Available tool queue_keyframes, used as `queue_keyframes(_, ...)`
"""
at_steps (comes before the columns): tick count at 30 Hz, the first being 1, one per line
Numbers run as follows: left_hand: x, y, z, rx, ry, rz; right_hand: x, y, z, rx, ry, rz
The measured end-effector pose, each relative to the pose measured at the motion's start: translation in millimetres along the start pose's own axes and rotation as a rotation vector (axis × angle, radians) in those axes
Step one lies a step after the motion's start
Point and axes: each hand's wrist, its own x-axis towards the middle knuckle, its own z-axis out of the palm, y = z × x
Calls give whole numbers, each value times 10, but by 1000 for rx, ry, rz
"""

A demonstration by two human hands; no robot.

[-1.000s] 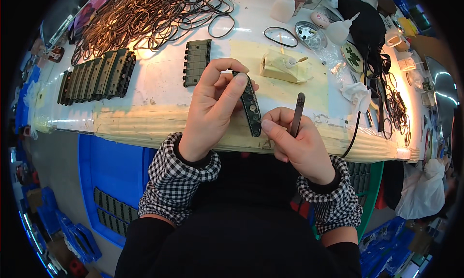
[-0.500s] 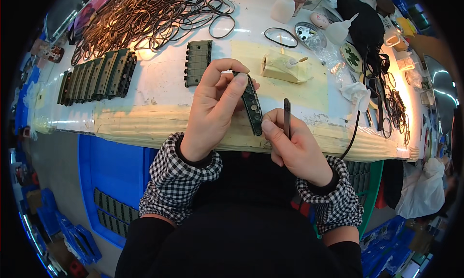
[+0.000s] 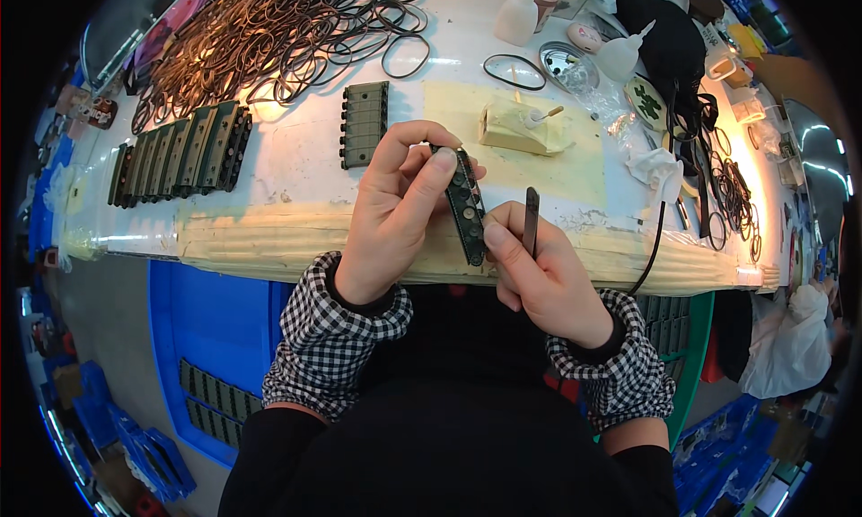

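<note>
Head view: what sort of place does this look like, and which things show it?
Probably an assembly workshop: the left hand holds a green part at a bench, which also bears a row of green parts and a heap of dark loops.

Black top (image 3: 449,445) | checked sleeve covers (image 3: 310,369) (black-and-white, gathered ends) | black inner cuffs (image 3: 614,339)

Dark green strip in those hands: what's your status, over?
Left hand pinching dark green strip near its upper end. Right hand gripping slim dark tool, fingertips by strip's lower end. Strip slanting. Nothing visible blocking the hands.
</note>
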Motion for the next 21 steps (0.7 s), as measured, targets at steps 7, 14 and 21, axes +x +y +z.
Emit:
queue_keyframes(7,8,-12,-24,-21,69,-21,-77,5,30,70,24,-15)
queue_keyframes(14,10,-48,-13,-17,89,30,-128,39,58,-7,66,-14)
queue_keyframes(21,16,-62,-19,57,104,64,-139,44,53,192,9,97)
